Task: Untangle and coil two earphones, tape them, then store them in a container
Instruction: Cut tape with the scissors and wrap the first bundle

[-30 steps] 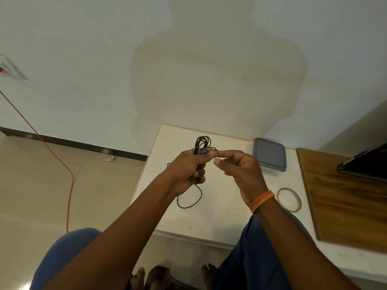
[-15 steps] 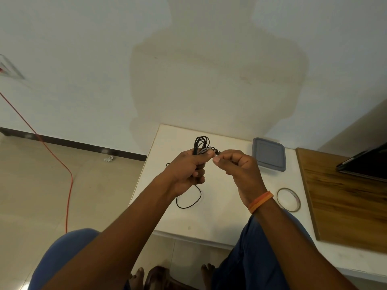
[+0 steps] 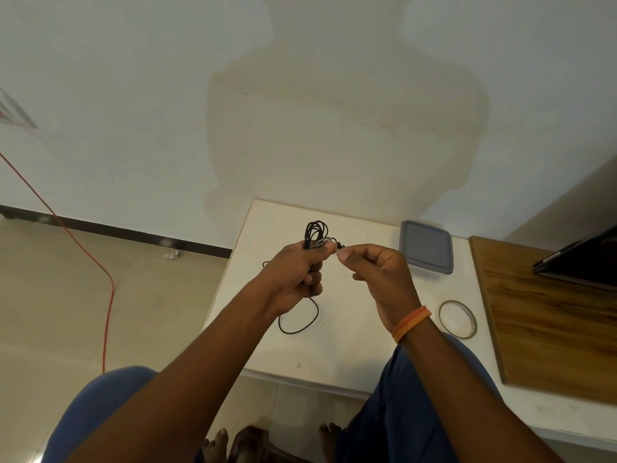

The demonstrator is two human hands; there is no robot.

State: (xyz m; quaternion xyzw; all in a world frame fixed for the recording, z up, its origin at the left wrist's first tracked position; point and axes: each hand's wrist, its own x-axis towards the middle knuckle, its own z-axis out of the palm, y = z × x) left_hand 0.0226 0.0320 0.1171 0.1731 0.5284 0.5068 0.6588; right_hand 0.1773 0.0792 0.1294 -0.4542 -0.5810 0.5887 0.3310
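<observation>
Right hand (image 3: 377,279) now nearer coiled earphones (image 3: 315,233); lidded container (image 3: 426,246) beyond.

Black earphone cable (image 3: 315,232), thin, bunched into loose loops sticking up at 12 o'clock from the left hand (image 3: 298,272); one slack loop hanging down at 6 o'clock onto the white table. Small end piece pinched at the right hand (image 3: 377,272), at 3 o'clock from the bundle. Grey lidded container (image 3: 426,246), shut, flat, at 3 o'clock. Tape roll (image 3: 457,319), thin ring, lying flat at 4 o'clock.
</observation>
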